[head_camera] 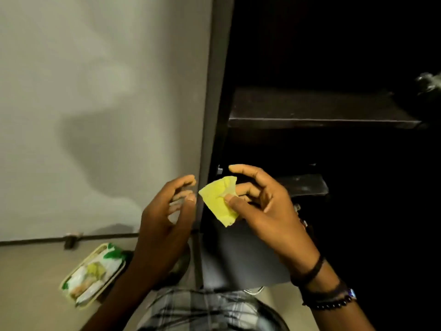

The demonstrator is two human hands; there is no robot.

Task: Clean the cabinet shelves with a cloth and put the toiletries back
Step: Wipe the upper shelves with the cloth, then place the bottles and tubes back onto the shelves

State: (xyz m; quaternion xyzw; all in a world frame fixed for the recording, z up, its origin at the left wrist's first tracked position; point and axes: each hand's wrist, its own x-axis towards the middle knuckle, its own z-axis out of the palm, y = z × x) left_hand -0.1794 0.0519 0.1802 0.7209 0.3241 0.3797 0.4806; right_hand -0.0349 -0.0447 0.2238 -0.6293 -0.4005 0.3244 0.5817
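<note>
A small folded yellow cloth [218, 201] is pinched between the thumb and fingers of my right hand [265, 206], in front of the dark cabinet. My left hand [164, 218] hovers just left of the cloth with its fingers loosely curled, holding nothing. Behind the hands a dark upper shelf [322, 115] of the cabinet looks bare, and a lower shelf [307, 185] shows partly behind my right hand. On the floor at lower left lies a tray of toiletries [91, 275] in white and green packets.
The cabinet's grey side panel [214, 115] runs up the middle, with a pale wall [95, 91] to its left. A metal fitting [429, 82] glints at the cabinet's right edge. The cabinet interior is very dark.
</note>
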